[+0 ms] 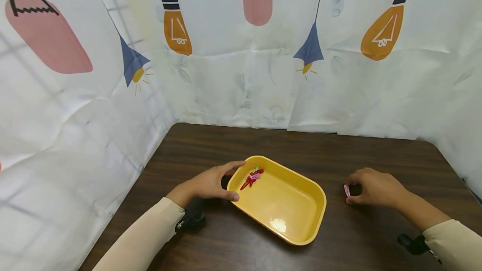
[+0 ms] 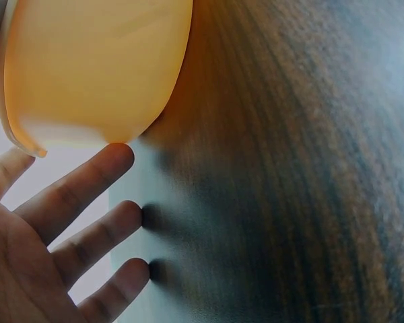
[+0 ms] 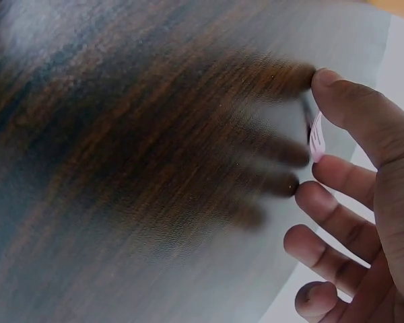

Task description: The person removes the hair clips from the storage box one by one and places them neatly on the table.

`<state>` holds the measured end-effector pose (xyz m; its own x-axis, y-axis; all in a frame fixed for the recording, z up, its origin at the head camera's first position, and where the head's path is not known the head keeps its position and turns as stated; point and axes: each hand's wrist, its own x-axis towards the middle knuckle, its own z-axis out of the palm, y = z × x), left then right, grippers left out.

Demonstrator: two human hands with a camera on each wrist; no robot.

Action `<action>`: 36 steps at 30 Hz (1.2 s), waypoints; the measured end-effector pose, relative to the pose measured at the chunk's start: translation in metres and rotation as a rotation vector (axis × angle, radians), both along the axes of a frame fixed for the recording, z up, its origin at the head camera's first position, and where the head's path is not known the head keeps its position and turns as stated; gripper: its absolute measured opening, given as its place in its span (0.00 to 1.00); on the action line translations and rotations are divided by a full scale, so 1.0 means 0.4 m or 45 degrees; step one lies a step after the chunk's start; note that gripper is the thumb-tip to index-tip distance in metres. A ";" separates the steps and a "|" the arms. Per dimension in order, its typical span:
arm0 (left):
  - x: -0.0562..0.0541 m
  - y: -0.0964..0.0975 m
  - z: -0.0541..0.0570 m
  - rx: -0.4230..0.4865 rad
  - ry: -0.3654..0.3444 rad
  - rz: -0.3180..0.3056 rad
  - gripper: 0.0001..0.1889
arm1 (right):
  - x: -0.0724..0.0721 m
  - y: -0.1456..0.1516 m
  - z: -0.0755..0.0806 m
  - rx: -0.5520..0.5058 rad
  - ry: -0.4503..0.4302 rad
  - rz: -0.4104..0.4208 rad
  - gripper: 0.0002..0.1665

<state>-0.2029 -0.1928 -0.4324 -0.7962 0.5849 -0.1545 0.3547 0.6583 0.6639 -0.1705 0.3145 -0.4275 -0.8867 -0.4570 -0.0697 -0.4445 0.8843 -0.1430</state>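
Observation:
A shallow yellow plastic tray (image 1: 280, 191) lies at an angle on the table. My left hand (image 1: 211, 183) holds its left end, thumb on the near rim and index finger at the far rim; the other fingers (image 2: 101, 232) spread beside the tray wall, tips at the tabletop. Inside that end sits a small pile of hair clips (image 1: 253, 177), red, pink and green. To the right of the tray, my right hand (image 1: 374, 187) pinches a pink hair clip (image 1: 347, 190) at the table between thumb and index finger. In the right wrist view, the clip (image 3: 316, 138) stands on edge.
The dark wood-grain table (image 1: 301, 145) reaches back to a white printed cloth (image 1: 241, 83) that hangs behind it and along the left side. Each wrist wears a small black camera, one left (image 1: 190, 220) and one right (image 1: 413, 244).

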 end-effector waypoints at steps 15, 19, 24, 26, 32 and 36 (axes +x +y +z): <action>-0.003 0.000 0.000 -0.006 0.006 -0.012 0.51 | -0.001 -0.015 0.034 -0.013 0.026 -0.039 0.32; -0.003 -0.001 -0.002 -0.010 0.006 -0.009 0.51 | -0.010 -0.031 0.062 -0.025 0.077 -0.032 0.33; -0.002 -0.002 -0.001 0.005 0.000 -0.014 0.51 | -0.023 -0.061 0.095 -0.045 0.122 0.000 0.36; -0.002 -0.002 -0.001 0.008 -0.003 -0.014 0.52 | -0.029 -0.076 0.110 -0.053 0.128 0.010 0.35; -0.004 -0.003 -0.004 0.025 -0.005 -0.026 0.52 | -0.041 -0.124 0.151 -0.063 0.122 0.018 0.37; -0.006 -0.004 -0.007 0.042 -0.013 -0.029 0.52 | -0.046 -0.153 0.169 -0.079 0.123 0.026 0.35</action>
<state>-0.2052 -0.1944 -0.4351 -0.7811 0.6080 -0.1426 0.3628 0.6276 0.6888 -0.1889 0.2531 -0.3598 -0.8784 -0.4758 0.0447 -0.4767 0.8657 -0.1525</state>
